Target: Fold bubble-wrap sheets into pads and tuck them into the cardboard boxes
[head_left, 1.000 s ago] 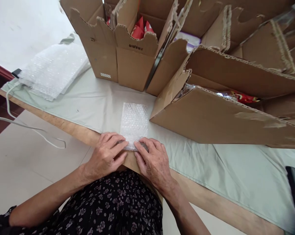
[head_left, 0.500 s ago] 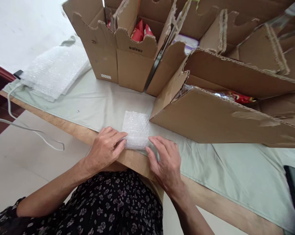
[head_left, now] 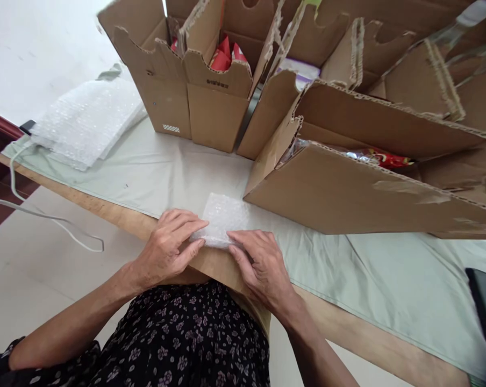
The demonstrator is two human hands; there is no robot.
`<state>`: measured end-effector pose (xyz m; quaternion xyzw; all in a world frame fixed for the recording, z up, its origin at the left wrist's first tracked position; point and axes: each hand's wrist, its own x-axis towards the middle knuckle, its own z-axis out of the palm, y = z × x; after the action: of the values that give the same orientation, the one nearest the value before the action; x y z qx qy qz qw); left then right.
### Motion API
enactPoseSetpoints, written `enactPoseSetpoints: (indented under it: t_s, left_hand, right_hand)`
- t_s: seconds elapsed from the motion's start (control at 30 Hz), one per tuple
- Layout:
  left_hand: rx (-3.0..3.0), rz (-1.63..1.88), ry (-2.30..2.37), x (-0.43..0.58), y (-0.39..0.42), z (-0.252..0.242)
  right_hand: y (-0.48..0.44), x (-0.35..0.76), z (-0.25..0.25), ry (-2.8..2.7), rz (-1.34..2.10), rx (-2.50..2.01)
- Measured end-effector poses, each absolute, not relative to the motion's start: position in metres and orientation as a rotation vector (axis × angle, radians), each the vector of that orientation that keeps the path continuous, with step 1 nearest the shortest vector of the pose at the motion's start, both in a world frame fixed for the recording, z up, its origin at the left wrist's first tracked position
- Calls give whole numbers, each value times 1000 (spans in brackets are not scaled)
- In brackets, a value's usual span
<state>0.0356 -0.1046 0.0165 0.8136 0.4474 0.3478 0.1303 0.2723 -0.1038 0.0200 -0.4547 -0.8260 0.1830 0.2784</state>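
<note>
A small piece of bubble wrap (head_left: 223,216), folded over into a short packet, lies at the near edge of the table. My left hand (head_left: 168,247) rests on its left side, fingers pressed flat on it. My right hand (head_left: 259,266) presses its near right edge with the fingertips. Whatever is inside the wrap is hidden.
A pale green cloth (head_left: 154,166) covers the wooden table. Open cardboard boxes (head_left: 211,86) stand at the back, holding red packets (head_left: 222,56). A large box (head_left: 348,188) lies on its side at the right. A stack of bubble wrap sheets (head_left: 85,121) sits far left, a white cable (head_left: 45,215) below it.
The long flat strip of bubble wrap has been rolled up into a short packet. My right hand shifted out to the right and came back onto the packet's near edge.
</note>
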Motion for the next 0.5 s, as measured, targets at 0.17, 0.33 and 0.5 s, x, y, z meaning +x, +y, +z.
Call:
enactPoseSetpoints:
  t_s: [0.17,0.33,0.5]
  left_hand:
    - [2343,1048,1351,43,-95,11]
    - [2327,1041,1517,55,-64,-4]
    - [2257,1054,1545,58,-55,-3]
  right_hand:
    - [-102,275,19,-2115,656,-1354]
    - [-101,269,15,-2116,114,-1401]
    - [-99,259,15,-2364,-9,-1329]
